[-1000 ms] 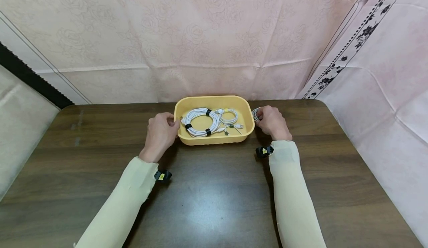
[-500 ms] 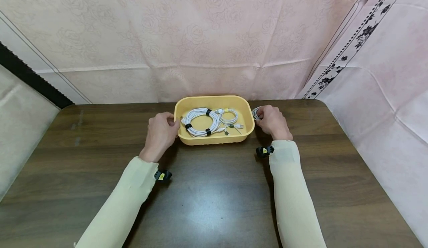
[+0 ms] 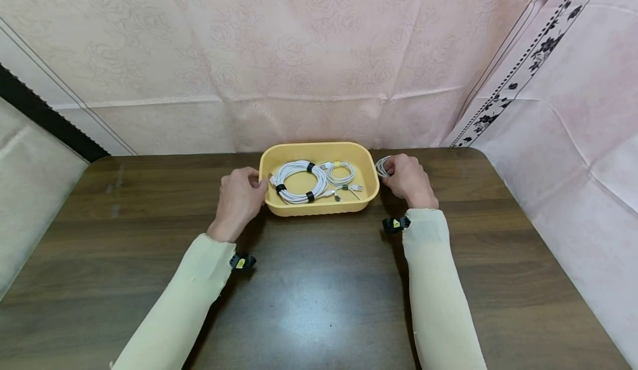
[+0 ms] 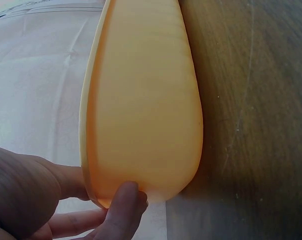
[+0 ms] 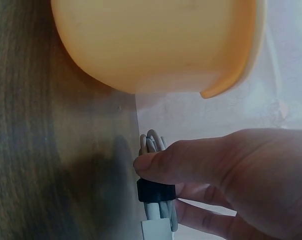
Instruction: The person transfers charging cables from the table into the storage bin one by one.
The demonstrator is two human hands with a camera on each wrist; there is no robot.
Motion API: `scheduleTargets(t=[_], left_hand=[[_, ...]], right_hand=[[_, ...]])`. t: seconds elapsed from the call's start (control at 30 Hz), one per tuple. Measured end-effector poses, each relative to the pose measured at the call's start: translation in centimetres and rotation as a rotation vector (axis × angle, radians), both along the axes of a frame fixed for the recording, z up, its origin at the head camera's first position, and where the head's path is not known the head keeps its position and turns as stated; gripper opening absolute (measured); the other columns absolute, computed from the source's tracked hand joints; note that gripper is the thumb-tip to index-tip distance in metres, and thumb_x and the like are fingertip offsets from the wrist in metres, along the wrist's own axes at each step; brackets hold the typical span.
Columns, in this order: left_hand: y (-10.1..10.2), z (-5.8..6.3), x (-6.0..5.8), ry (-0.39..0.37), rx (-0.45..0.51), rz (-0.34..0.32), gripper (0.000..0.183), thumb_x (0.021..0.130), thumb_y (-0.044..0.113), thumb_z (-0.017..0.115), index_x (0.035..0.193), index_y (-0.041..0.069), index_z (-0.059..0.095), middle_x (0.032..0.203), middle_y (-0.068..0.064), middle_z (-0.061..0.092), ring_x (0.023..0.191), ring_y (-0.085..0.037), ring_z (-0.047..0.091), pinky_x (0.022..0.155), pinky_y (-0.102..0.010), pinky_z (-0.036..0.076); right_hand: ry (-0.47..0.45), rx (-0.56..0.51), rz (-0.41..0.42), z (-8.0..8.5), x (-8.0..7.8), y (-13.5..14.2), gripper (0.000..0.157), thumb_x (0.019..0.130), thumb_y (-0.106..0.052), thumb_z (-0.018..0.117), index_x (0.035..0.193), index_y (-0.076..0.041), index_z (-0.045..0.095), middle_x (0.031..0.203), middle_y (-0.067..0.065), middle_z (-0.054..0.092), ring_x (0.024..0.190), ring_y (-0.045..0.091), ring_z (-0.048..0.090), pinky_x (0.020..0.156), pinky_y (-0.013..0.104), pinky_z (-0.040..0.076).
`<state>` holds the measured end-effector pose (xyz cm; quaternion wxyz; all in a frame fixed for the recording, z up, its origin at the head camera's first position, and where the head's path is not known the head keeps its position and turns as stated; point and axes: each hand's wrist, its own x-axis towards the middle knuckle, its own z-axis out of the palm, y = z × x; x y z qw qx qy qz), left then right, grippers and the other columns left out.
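My left hand (image 3: 239, 201) grips the left end of a yellow plastic basket (image 3: 319, 210), thumb on its outer wall (image 4: 146, 100) in the left wrist view. Inside lie a large coiled white cable (image 3: 295, 167) with several black straps, a smaller white coil (image 3: 341, 183) with a yellow tie, and a short cable (image 3: 356, 188) with a USB plug. Just right of the basket, my right hand (image 3: 406, 180) pinches a coiled white cable (image 3: 381, 168). The right wrist view shows its black strap (image 5: 156, 191) and white plug (image 5: 157, 230) below the thumb.
The basket stands at the far edge of a dark wooden table (image 3: 309, 292). A pale patterned cloth (image 3: 299, 65) hangs behind it, and more cloth (image 3: 583, 137) covers the right side. Black camera mounts (image 3: 242, 261) sit at both wrists.
My right hand has shifted very slightly up and to the right, keeping hold of the coiled cable. The left hand and the basket have stayed in place.
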<state>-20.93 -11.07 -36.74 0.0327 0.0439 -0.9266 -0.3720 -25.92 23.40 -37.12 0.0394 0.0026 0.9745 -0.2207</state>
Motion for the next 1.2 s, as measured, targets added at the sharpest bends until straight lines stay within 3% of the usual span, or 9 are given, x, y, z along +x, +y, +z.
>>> scheduleTargets(t=[1.2], left_hand=[[0.0,-0.1,0.0,-0.002,-0.011,0.004,0.032,0.101,0.023,0.058,0.120,0.001,0.070,0.093,-0.014,0.074,0.070,-0.021,0.067,0.060,-0.027,0.053]], right_hand=[[0.090,0.003,-0.018,2.1,0.9,-0.3,0.026,0.092,-0.011,0.069,0.117,-0.006,0.070,0.117,0.015,0.072,0.107,0.033,0.066,0.090,0.054,0.052]])
